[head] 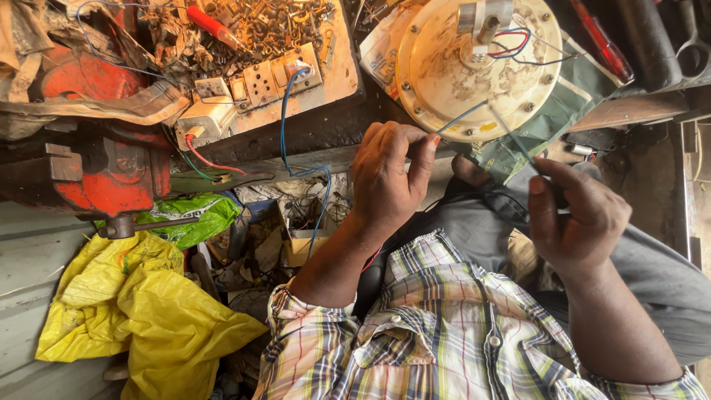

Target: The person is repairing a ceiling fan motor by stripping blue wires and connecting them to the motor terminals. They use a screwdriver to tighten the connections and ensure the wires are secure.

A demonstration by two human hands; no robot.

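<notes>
Two hands work one blue wire (463, 116) running from the cream motor housing (478, 67). Left hand (389, 178) pinches its near end; right hand (574, 211) fingers close around another strand lower right.

A red bench vise (96, 174) is seen at the left of the frame, with crumpled yellow plastic bags (141, 311) below it and a green bag (189, 218) just beside. A switch and socket board (274, 78) is set at the upper centre, a heap of rusty screws (259, 26) above it. A red-handled screwdriver (211, 24) is laid across the heap.
</notes>
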